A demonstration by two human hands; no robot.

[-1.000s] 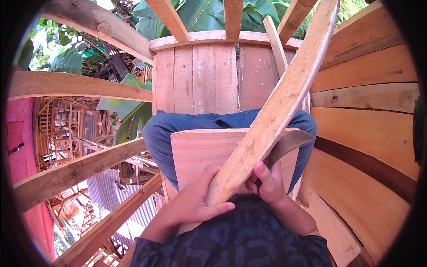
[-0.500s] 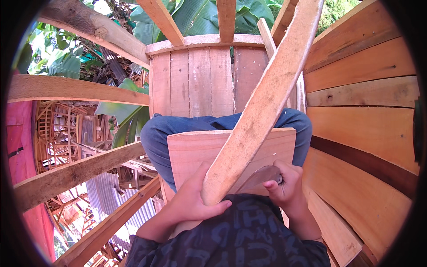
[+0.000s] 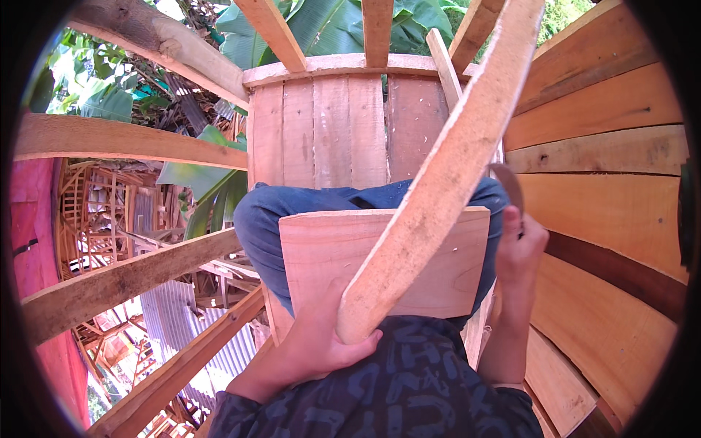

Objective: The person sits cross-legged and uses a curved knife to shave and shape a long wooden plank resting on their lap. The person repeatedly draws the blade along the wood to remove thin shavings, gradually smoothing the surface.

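Note:
My left hand is wrapped round the lower end of a long, curved wooden strip. The strip slants up to the right, its far end leaving the view at the top. In my right hand, raised to the right of the strip, is a curved-bladed knife. Its dark blade points up, apart from the wood, and its handle is mostly hidden in my fist. Below the strip a flat wooden board rests across my lap, over my crossed legs in blue jeans.
A plank platform lies ahead, dotted with small wood chips. Stacked boards form a wall close on my right. Beams with gaps between them run along the left, above corrugated metal sheets. Banana leaves hang beyond.
My right hand has moved up and right with the knife, away from the strip's lower part; the blade now points upward. The strip has shifted slightly right with my left hand still round it.

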